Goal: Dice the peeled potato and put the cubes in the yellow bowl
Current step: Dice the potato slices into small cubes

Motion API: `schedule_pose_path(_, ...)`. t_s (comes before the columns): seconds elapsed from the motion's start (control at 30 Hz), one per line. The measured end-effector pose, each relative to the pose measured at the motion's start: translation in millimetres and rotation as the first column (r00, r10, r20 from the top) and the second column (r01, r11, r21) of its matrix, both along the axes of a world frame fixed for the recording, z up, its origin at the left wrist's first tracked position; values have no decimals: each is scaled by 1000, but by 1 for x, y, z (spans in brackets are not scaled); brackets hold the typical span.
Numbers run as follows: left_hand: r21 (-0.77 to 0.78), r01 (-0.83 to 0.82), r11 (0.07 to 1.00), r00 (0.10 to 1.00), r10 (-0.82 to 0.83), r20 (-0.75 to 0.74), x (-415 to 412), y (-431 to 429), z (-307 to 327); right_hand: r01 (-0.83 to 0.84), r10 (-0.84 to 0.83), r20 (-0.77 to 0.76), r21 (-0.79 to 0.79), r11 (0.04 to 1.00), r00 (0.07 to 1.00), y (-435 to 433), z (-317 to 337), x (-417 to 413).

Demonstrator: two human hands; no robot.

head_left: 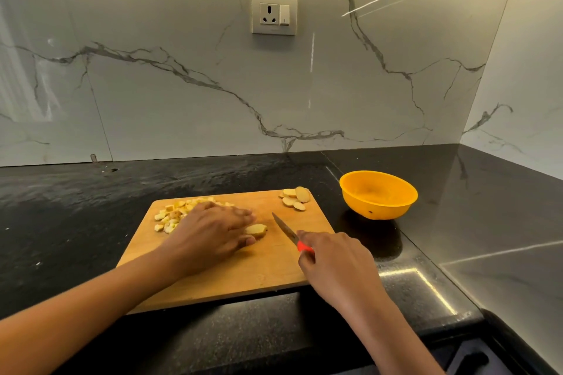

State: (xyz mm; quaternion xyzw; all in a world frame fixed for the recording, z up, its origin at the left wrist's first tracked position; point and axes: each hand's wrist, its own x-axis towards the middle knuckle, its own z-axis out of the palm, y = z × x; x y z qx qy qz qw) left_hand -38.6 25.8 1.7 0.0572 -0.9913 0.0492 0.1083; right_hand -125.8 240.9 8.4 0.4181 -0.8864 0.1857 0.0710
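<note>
A wooden cutting board lies on the black counter. My left hand lies over a potato piece at the board's middle, fingers curled round it. My right hand grips a red-handled knife, its blade pointing up-left, a short gap right of the piece. A heap of potato cubes sits at the board's far left, partly behind my left hand. Several potato slices lie at the far right corner. The yellow bowl stands right of the board, and looks to hold nothing.
The black counter runs to a marble wall with a power socket. The counter's front edge lies just below the board. A lighter counter section extends to the right behind the bowl.
</note>
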Motion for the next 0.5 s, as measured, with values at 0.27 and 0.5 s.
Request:
schedule_pose_path(0.27, 140, 176, 974, 964, -200, 177, 18, -16, -2, -41, 41, -22, -22, 999, 999, 1, -9, 14)
schedule_pose_path(0.5, 92, 195, 976, 943, -213, 258, 12, -16, 1, -53, 54, -73, 14, 998, 996, -4, -14, 19)
